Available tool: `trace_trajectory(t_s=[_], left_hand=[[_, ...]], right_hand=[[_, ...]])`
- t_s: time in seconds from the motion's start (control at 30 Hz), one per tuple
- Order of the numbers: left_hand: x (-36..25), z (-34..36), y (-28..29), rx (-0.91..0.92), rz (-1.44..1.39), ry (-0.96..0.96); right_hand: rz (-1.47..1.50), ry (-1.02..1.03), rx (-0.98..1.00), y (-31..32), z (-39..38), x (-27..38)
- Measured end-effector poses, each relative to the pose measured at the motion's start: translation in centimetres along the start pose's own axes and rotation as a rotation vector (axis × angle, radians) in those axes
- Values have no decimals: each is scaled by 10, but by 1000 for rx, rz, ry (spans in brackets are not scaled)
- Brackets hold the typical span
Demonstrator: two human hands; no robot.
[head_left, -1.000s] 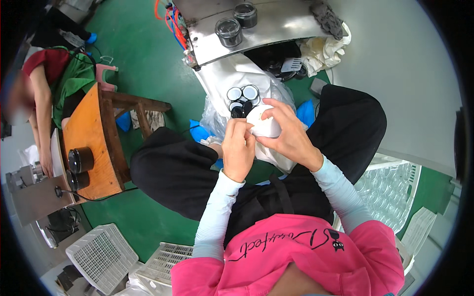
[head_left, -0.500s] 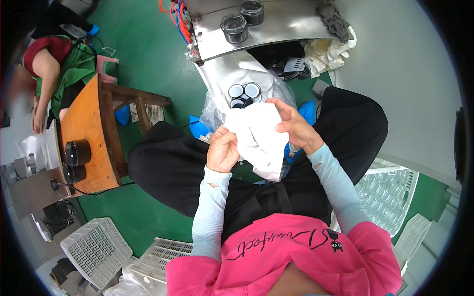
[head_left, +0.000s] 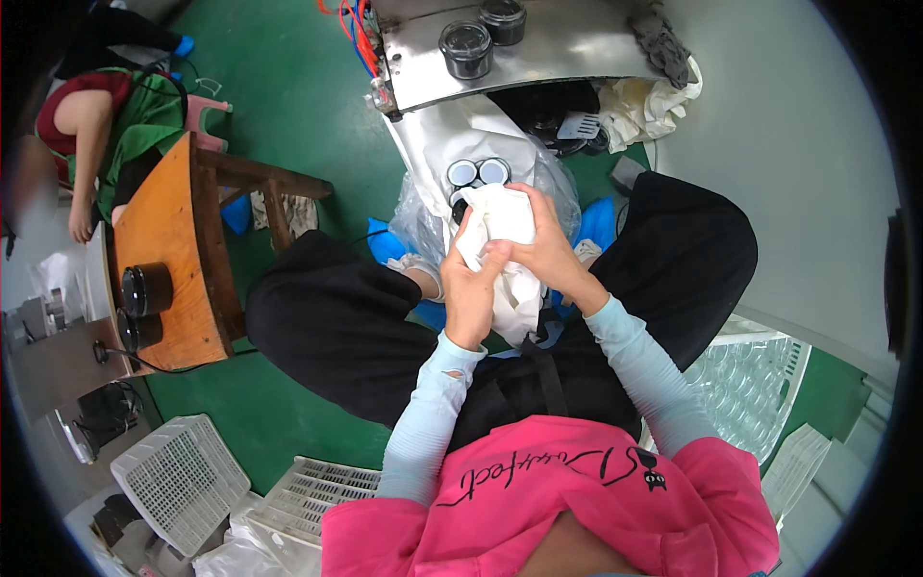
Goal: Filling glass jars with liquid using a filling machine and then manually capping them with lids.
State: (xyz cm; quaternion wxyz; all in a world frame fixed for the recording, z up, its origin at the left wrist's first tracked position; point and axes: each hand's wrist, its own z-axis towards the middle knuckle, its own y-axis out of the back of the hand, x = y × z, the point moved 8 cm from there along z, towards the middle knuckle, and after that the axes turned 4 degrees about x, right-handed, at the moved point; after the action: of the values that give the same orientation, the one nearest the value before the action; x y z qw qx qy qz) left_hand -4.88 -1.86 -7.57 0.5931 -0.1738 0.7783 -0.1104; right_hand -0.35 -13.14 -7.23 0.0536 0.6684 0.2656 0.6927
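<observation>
My left hand (head_left: 469, 293) and my right hand (head_left: 553, 250) are closed round a bunched white cloth (head_left: 502, 212) over my lap, thumbs close together at its middle; whether anything is wrapped inside is hidden. Just beyond it, several dark round lids with white faces (head_left: 478, 172) lie on white sheeting and clear plastic (head_left: 433, 135), partly hidden by the cloth.
A metal bench (head_left: 548, 67) carries two dark jars (head_left: 466, 53). A wooden stool (head_left: 173, 231) at left holds black jars (head_left: 146, 288), beside a person in green (head_left: 135, 135). Plastic crates (head_left: 178, 481) sit lower left; a crate of clear jars (head_left: 740, 385) sits right.
The white cloth, spread between my hands half a second ago, is now bunched. My left hand has moved rightward and up, closer to my right. The person at left has shifted their arm.
</observation>
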Motion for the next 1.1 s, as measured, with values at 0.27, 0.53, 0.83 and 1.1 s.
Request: trace_trajectory(t_s=[0.27, 0.53, 0.83, 1.1], left_hand=[[6, -1, 41, -46, -541, 175], [37, 14, 28, -16, -894, 348], [19, 14, 31, -19, -310, 196], [24, 24, 34, -57, -353, 205]], right_hand=[[1269, -408, 227, -9, -7, -19], [1775, -612, 243, -58, -25, -34], [1051, -521, 69, -28, -5, -54], [262, -174, 223, -30, 0, -31]])
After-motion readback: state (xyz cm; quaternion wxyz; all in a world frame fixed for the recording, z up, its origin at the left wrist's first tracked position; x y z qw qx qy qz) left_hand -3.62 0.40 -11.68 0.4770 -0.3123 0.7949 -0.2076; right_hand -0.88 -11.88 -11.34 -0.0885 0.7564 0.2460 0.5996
